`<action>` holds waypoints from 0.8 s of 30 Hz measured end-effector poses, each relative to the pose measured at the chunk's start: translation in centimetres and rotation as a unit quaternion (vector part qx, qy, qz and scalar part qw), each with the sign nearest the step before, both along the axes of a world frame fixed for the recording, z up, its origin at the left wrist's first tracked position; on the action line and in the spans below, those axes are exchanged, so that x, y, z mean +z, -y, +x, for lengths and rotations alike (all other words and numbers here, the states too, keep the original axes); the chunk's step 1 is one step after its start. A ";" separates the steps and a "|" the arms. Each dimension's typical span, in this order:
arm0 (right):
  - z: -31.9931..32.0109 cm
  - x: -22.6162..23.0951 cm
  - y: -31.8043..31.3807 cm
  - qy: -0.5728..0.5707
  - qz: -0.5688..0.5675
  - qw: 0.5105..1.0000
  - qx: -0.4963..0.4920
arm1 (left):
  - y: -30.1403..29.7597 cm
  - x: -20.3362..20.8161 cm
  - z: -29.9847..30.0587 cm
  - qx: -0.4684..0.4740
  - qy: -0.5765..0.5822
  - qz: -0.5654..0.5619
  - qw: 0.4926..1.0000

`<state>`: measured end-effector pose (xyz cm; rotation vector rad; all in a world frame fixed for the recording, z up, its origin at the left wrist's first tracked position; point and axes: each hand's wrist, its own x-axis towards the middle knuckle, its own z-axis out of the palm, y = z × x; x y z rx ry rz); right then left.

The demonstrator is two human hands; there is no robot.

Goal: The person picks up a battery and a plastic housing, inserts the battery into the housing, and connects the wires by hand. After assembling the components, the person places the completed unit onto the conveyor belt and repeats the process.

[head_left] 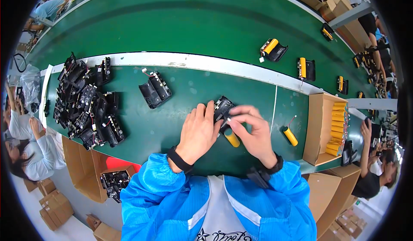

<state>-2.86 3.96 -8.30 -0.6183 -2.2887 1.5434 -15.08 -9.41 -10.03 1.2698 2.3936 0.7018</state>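
Observation:
My left hand [197, 133] steadies a black plastic housing [222, 106] with a circuit board in it, fingers along its left side. Over the housing's right edge, my right hand [254, 134] pinches a small white plug [229, 119] between thumb and fingertips. Just below the housing, a yellow cylindrical battery [232, 138] lies on the green bench, partly covered by my fingers. Another yellow battery [290, 136] with a thin red lead lies to the right of my right hand. To the left of my left hand rests a separate black housing [155, 90] with wires and a white plug.
A heap of black housings [84, 103] covers the bench's left end. At right stands a cardboard box [315, 129] of yellow batteries. Beyond a white rail [185, 60], a green belt [172, 30] carries housings fitted with batteries. Other people work on both sides.

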 end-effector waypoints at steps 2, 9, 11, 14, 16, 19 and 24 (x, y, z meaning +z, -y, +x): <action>-1.5 -0.7 0.3 0.035 0.047 0.998 -0.014 | 0.0 -0.2 -0.3 -0.015 -0.002 0.021 1.000; -2.7 -3.2 0.6 0.117 0.086 0.988 -0.053 | -0.2 -0.5 -0.8 -0.039 -0.006 0.046 0.998; -2.9 -3.2 0.9 0.120 0.088 0.988 -0.046 | -0.2 -0.6 -1.0 -0.046 -0.016 0.049 0.998; -3.0 -3.3 1.1 0.122 0.082 0.988 -0.047 | -0.3 -0.8 -1.0 -0.048 -0.017 0.049 0.998; -3.0 -3.4 1.2 0.120 0.067 0.989 -0.055 | -0.3 -0.8 -1.1 -0.051 -0.018 0.049 0.997; -3.0 -3.2 1.2 0.127 0.059 0.989 -0.057 | -0.3 -0.8 -1.0 -0.049 -0.013 0.054 0.997; -3.7 -2.6 1.3 0.124 0.028 0.990 -0.059 | -0.3 -0.7 -1.2 -0.046 -0.015 0.056 0.997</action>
